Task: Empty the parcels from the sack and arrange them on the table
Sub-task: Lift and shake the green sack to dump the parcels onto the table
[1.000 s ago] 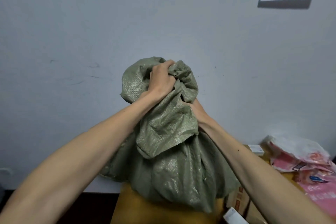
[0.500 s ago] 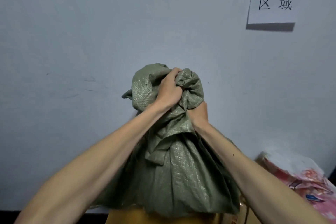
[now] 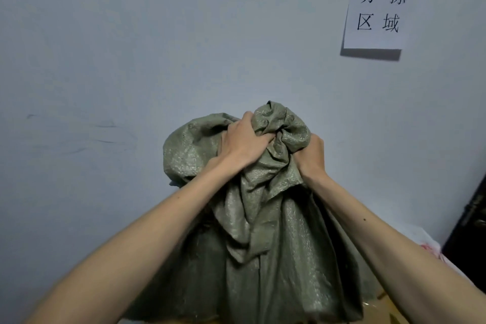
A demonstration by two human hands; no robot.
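A pale blue-grey wall (image 3: 131, 34) fills the frame, with faint scuff marks (image 3: 105, 134) at left. A white paper sign (image 3: 378, 2) bearing black characters hangs at upper right.

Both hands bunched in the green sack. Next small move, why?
Probably a short upward shake: left hand and right hand both grip the bunched upper end of the green woven plastic sack, whose wide body hangs below with its mouth hidden, so parcels may remain inside.

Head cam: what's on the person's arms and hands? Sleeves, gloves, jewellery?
Nothing worn shows. Left hand and right hand are ungloved, no rings visible; left forearm and right forearm are bare to the frame edge, no sleeve, watch or band.
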